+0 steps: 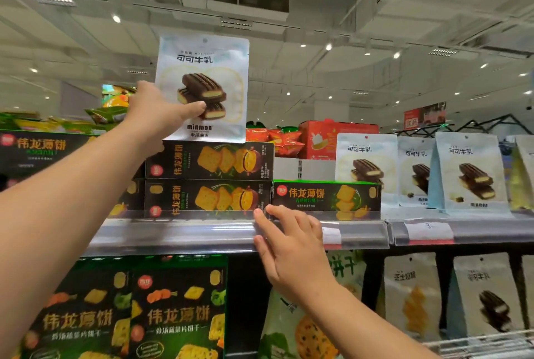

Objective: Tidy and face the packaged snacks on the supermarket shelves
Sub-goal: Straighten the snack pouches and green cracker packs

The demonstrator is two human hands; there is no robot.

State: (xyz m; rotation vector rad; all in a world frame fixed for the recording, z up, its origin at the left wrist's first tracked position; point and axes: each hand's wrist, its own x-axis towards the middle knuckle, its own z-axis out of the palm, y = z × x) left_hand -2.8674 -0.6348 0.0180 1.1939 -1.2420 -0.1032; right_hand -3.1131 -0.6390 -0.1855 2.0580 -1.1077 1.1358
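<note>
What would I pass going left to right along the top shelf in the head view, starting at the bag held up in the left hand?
Raised cocoa milk biscuit pouch in the left hand → single black cracker box lying flat → three standing cocoa milk biscuit pouches: first, second, third.

L hand (161, 113) gripping snack pouch (203, 88) upright

Your left hand (156, 111), arm raised and extended, pinches a white printed snack pouch (203, 81); your right hand (291, 246) rests flat, fingers spread.
</note>
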